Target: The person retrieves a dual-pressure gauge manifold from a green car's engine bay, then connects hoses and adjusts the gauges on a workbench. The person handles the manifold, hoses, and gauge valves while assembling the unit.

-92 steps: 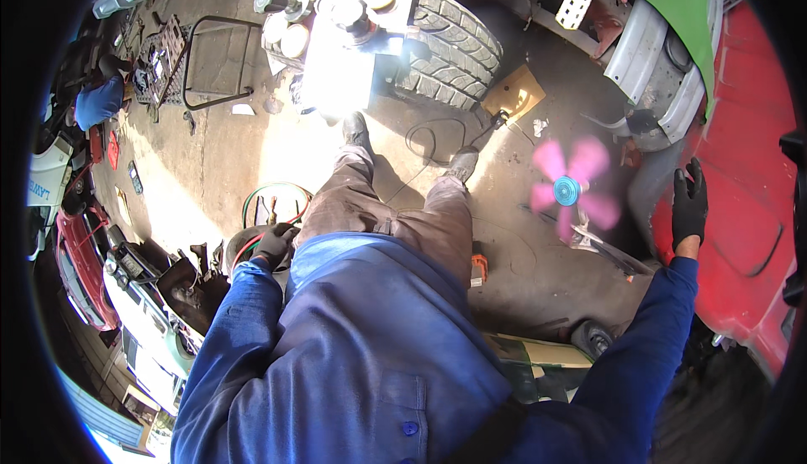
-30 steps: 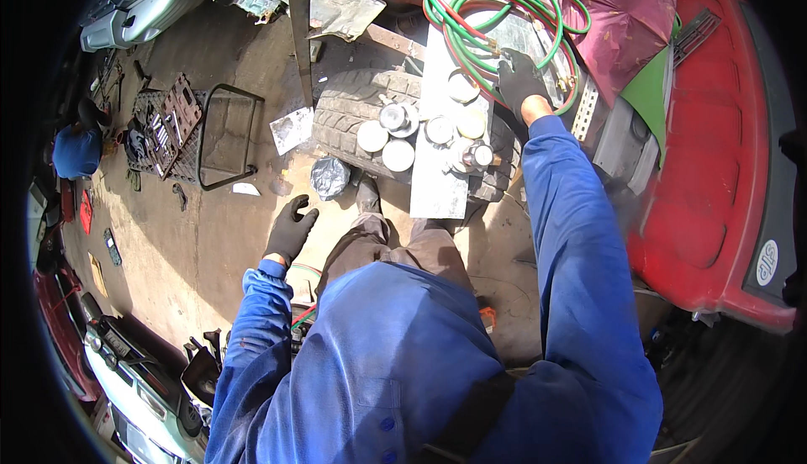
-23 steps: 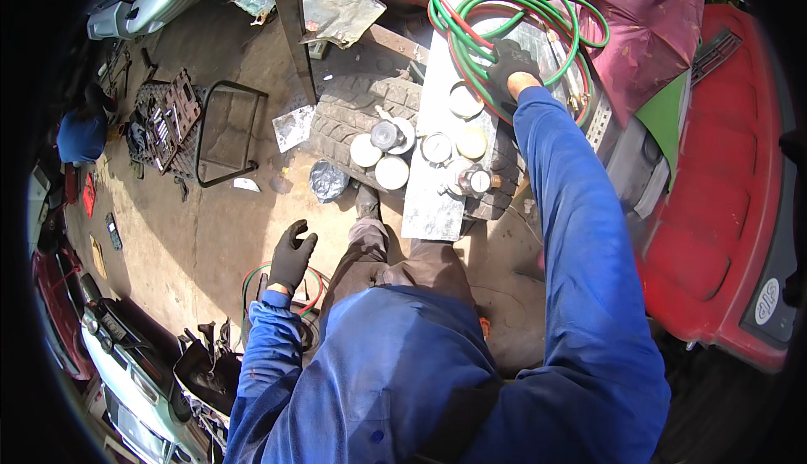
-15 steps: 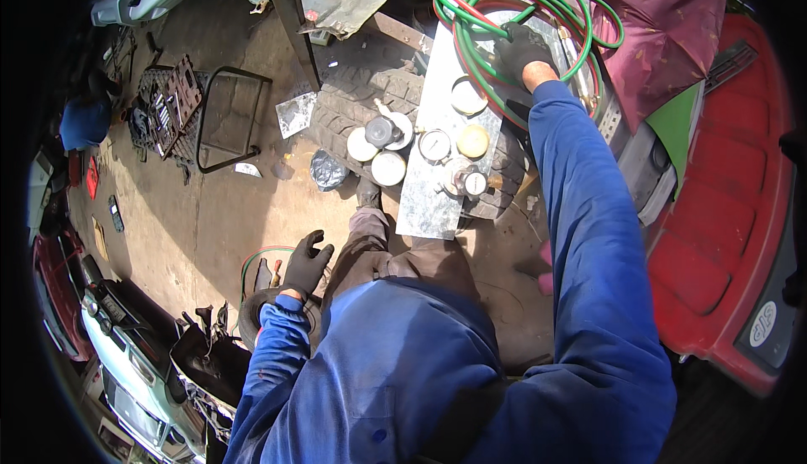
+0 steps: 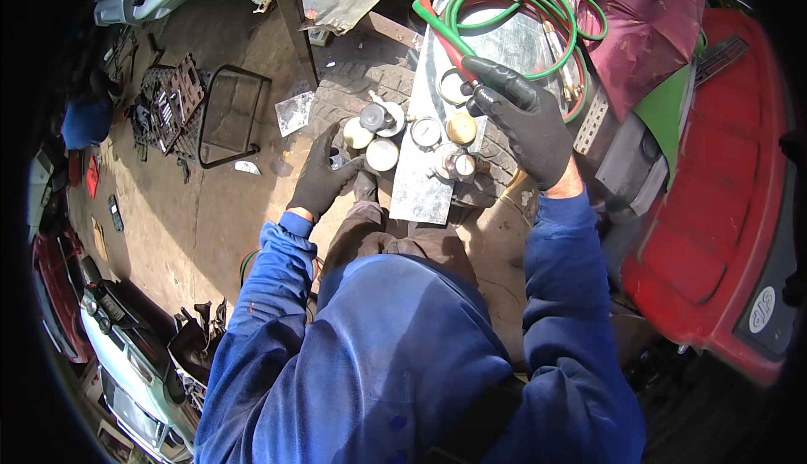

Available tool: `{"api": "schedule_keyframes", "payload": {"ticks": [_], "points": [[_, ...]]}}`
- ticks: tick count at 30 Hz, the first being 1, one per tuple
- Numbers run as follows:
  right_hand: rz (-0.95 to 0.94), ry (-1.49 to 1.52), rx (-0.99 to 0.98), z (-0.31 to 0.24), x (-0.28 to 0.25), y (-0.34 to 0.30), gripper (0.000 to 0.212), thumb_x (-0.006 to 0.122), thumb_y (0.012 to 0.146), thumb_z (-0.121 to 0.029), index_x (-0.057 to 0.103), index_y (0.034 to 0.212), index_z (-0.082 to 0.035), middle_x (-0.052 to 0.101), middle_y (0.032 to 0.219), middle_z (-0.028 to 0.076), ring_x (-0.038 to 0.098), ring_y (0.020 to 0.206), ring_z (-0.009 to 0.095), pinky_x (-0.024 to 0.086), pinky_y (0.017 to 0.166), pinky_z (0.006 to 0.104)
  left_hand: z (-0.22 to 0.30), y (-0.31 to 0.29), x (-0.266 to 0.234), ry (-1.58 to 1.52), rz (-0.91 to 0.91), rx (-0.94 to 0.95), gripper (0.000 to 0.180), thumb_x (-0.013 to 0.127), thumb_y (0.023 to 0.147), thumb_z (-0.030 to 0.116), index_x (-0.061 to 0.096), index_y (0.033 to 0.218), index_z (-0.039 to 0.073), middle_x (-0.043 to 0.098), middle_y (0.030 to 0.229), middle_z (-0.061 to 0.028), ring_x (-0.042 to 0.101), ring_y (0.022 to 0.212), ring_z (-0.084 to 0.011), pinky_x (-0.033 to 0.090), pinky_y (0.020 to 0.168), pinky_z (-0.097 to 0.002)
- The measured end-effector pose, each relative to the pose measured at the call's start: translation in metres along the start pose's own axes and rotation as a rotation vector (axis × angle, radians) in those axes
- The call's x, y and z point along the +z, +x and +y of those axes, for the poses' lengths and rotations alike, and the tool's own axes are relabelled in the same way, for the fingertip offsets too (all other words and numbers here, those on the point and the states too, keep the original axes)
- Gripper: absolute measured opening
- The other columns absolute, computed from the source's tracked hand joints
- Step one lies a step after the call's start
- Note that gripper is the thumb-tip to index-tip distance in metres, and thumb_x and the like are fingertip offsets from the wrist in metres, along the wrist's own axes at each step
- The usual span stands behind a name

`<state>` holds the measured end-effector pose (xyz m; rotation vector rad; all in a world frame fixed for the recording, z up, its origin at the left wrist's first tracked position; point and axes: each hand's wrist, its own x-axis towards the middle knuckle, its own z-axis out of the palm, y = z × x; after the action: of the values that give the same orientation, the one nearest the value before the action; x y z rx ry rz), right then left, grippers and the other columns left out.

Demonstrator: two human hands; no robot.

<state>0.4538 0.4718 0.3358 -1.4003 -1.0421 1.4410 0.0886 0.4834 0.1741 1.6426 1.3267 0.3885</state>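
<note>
My gloved right hand (image 5: 531,128) grips the end of a red and green twin hose (image 5: 444,31), its fingers closed round the red part near a dark fitting. The rest of the hose lies coiled on a long sheet of metal (image 5: 420,201). My gloved left hand (image 5: 319,174) is open, fingers spread, beside a regulator with a black knob (image 5: 374,117) and pale round gauges (image 5: 382,155); whether it touches them I cannot tell. Just right of these, a second regulator (image 5: 445,161) with a white-faced gauge (image 5: 425,131) stands over the metal sheet.
A large tyre (image 5: 340,94) lies beneath the sheet. A red car part (image 5: 698,187) and a maroon cloth (image 5: 643,27) are at the right. At the left stand a metal frame (image 5: 234,111) with tools (image 5: 172,107) beside it, and a pale car (image 5: 126,355).
My right hand has come back from the coil toward me, bringing a hose end with it. My left hand has moved up and forward to the regulators. The coil has shifted slightly left.
</note>
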Motion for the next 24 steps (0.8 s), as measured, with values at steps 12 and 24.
{"api": "schedule_keyframes", "payload": {"ticks": [12,24], "points": [[0.137,-0.157,0.286,0.052,0.025,-0.025,0.066,0.075,0.101,-0.010,0.053,0.161,0.001,0.065,0.146,0.018,0.064,0.124,0.015,0.054,0.106,0.0309,0.011,0.046,0.036,-0.146,-0.016,0.069,0.104,0.094,0.086,0.033,0.039,0.169,0.005,0.052,0.163,-0.0215,0.054,0.149,-0.0332,0.045,0.124,-0.0449],[0.122,-0.335,0.099,0.050,0.047,-0.030,0.062,0.077,0.097,-0.007,0.059,0.156,-0.002,0.074,0.131,0.013,0.073,0.108,0.015,0.060,0.096,0.0303,0.011,0.065,0.056,-0.255,0.156,-0.042,0.065,0.095,0.086,0.033,0.069,0.137,0.002,0.077,0.127,-0.0149,0.074,0.118,-0.0282,0.057,0.106,-0.0421]]}}
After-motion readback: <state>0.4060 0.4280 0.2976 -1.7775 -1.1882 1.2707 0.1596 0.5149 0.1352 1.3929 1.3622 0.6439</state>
